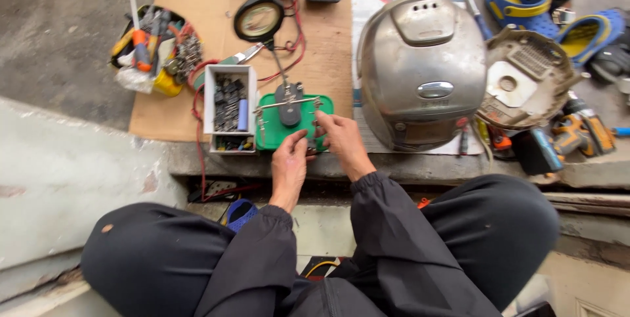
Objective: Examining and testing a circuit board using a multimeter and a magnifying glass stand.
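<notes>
Both hands meet at front edge of green square-based clamp stand (293, 122): left hand (289, 163) w/ fingers curled, pinching sth small, can't tell what; right hand (341, 141) fingertips on base, grip unclear. White open box (229, 108) beside holds dark small parts

bare cardboard (177, 48) lies open behind the white parts tray (210, 104). a silver rice cooker (420, 71) blocks the right; red wires (197, 120), tool bag (151, 48) and magnifier (259, 20) crowd the left and rear.
</notes>
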